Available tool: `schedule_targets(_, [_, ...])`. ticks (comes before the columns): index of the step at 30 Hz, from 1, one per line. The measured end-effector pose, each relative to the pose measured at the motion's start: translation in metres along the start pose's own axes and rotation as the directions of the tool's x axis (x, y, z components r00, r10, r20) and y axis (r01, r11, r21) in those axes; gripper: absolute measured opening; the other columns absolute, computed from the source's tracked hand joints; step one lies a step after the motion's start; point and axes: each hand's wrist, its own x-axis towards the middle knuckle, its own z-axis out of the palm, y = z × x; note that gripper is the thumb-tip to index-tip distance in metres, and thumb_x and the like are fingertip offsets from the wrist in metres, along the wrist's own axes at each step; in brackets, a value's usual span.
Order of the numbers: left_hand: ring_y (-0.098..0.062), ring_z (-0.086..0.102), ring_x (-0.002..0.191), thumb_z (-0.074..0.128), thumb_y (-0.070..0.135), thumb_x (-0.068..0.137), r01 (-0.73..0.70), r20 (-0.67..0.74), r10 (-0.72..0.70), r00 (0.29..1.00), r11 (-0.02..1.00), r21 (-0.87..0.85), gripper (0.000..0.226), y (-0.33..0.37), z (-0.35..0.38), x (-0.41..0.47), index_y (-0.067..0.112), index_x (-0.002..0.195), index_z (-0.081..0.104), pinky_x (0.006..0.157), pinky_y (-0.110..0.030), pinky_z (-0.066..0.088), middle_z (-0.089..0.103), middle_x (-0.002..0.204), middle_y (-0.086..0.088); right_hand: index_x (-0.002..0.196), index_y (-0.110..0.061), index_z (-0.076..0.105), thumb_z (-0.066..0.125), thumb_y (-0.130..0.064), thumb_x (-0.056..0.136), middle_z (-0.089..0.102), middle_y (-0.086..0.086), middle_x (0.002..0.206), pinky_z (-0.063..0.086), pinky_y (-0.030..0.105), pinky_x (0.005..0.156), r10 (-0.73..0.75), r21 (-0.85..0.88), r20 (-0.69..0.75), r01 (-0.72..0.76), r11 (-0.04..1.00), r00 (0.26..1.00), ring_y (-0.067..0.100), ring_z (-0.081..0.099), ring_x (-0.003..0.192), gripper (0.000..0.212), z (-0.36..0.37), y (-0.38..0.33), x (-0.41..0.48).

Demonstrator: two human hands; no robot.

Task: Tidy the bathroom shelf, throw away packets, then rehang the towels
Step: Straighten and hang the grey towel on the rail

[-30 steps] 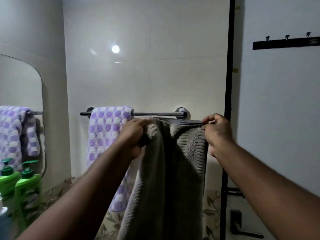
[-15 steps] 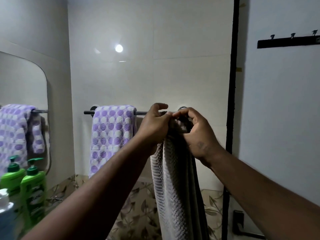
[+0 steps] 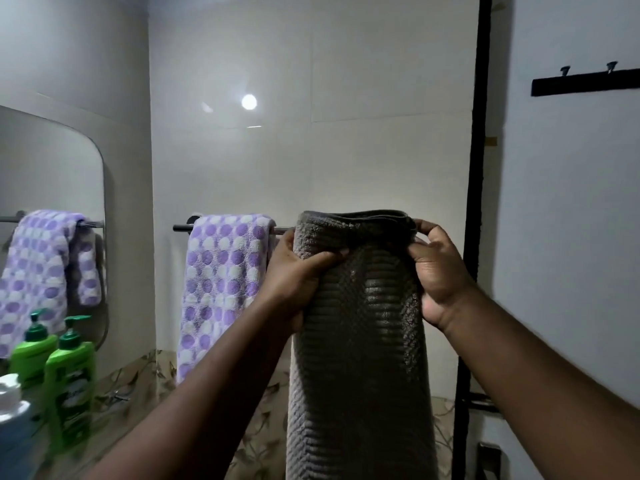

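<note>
We are holding the grey ribbed towel [image 3: 360, 341] up at the height of the towel rail [image 3: 181, 227]. Its folded top edge is covering the rail's right part, and we cannot tell whether the fold is resting on the bar. The rest of the towel is hanging straight down between our forearms. The left grip [image 3: 294, 271] is curling round the towel's left edge just below the fold, with the thumb pressing across the front. The right grip [image 3: 436, 271] is pinching the top right corner, fingers bent over the hem.

Just to the left, a purple spotted towel [image 3: 221, 289] is hanging over the same rail, and the mirror [image 3: 52, 168] on the side wall is reflecting it. Below the mirror a green pump bottle [image 3: 71, 379] is standing beside a white-capped bottle [image 3: 10, 410]. High on the right wall a black hook rack [image 3: 585, 83] is showing.
</note>
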Motion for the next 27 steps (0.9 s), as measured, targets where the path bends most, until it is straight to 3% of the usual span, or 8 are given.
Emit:
schedule_targets(6, [-0.036, 0.076, 0.097, 0.088, 0.019, 0.062, -0.097, -0.145, 0.113, 0.983, 0.989, 0.111, 0.06, 0.006, 0.012, 0.038, 0.009, 0.116, 0.065, 0.084, -0.053, 0.063, 0.077, 0.104, -0.017, 0.123, -0.011, 0.072, 0.065, -0.047, 0.091, 0.075, 0.018, 0.118, 0.063, 0.038, 0.074, 0.371, -0.068, 0.276, -0.367, 0.928, 0.887, 0.03, 0.076, 0.1, 0.049, -0.002, 0.024, 0.002])
schedule_targets(9, [-0.036, 0.076, 0.095, 0.087, 0.019, 0.064, -0.135, -0.178, 0.169, 0.969, 0.973, 0.187, 0.058, 0.02, 0.007, 0.072, 0.007, 0.116, 0.064, 0.079, -0.051, 0.065, 0.077, 0.102, -0.017, 0.11, -0.009, 0.071, 0.071, -0.03, 0.093, 0.078, 0.01, 0.097, 0.059, 0.035, 0.07, 0.058, -0.099, 0.079, -0.05, 0.994, 0.995, 0.025, 0.074, 0.086, 0.027, 0.011, 0.035, 0.022])
schedule_targets(12, [-0.033, 0.074, 0.096, 0.083, 0.019, 0.074, -0.213, -0.188, 0.281, 0.941, 0.924, 0.317, 0.052, 0.035, 0.001, 0.112, 0.004, 0.119, 0.061, 0.085, -0.053, 0.061, 0.075, 0.104, -0.016, 0.098, -0.011, 0.062, 0.071, -0.022, 0.09, 0.069, 0.006, 0.089, 0.054, 0.041, 0.076, -0.35, -0.485, -0.087, 0.267, 0.833, 0.933, 0.028, 0.068, 0.087, 0.016, 0.045, 0.032, 0.06])
schedule_targets(15, [-0.02, 0.063, 0.116, 0.078, 0.041, 0.08, -0.281, -0.212, 0.503, 0.838, 0.73, 0.622, 0.069, 0.049, 0.001, 0.149, 0.019, 0.138, 0.046, 0.106, -0.04, 0.05, 0.065, 0.128, -0.003, 0.1, -0.015, 0.058, 0.065, -0.021, 0.088, 0.063, 0.002, 0.088, 0.042, 0.033, 0.07, -0.443, -0.611, -0.163, 0.263, 0.747, 0.882, 0.034, 0.064, 0.093, 0.015, 0.085, 0.024, 0.119])
schedule_targets(17, [-0.028, 0.046, 0.138, 0.068, 0.05, 0.085, -0.29, -0.197, 0.707, 0.679, 0.505, 0.813, 0.072, 0.043, -0.004, 0.162, 0.021, 0.146, 0.042, 0.115, -0.043, 0.035, 0.048, 0.148, -0.008, 0.11, -0.014, 0.059, 0.065, -0.026, 0.091, 0.07, 0.006, 0.101, 0.04, 0.031, 0.073, -0.447, -0.664, -0.21, 0.208, 0.718, 0.869, 0.033, 0.066, 0.103, 0.024, 0.101, 0.021, 0.16])
schedule_targets(19, [-0.034, 0.054, 0.124, 0.06, 0.041, 0.093, -0.413, 0.114, 0.804, 0.583, 0.172, 0.894, 0.043, 0.021, -0.008, 0.163, 0.018, 0.129, 0.059, 0.103, -0.045, 0.041, 0.057, 0.136, -0.01, 0.122, -0.012, 0.058, 0.066, -0.032, 0.093, 0.071, 0.012, 0.121, 0.045, 0.033, 0.084, -0.43, -0.698, -0.229, 0.161, 0.698, 0.873, 0.033, 0.065, 0.114, 0.036, 0.105, 0.027, 0.191])
schedule_targets(22, [-0.034, 0.061, 0.115, 0.047, 0.039, 0.103, -0.511, 0.441, 0.509, 0.739, -0.004, 0.86, 0.034, -0.022, -0.022, 0.16, 0.017, 0.122, 0.065, 0.094, -0.044, 0.046, 0.066, 0.126, -0.008, 0.126, -0.015, 0.057, 0.067, -0.031, 0.092, 0.07, 0.012, 0.126, 0.049, 0.036, 0.091, -0.425, -0.756, -0.282, 0.074, 0.651, 0.86, 0.033, 0.066, 0.117, 0.039, 0.098, 0.047, 0.214])
schedule_targets(27, [-0.036, 0.067, 0.094, 0.037, 0.047, 0.099, -0.458, 0.425, 0.421, 0.801, -0.025, 0.889, 0.042, -0.037, -0.031, 0.175, 0.018, 0.09, 0.066, 0.064, -0.037, 0.038, 0.073, 0.103, -0.011, 0.132, -0.012, 0.044, 0.055, -0.009, 0.082, 0.061, 0.01, 0.13, 0.048, 0.04, 0.085, -0.612, -0.905, -0.168, 0.125, 0.406, 0.773, 0.036, 0.062, 0.114, 0.051, 0.098, 0.059, 0.205])
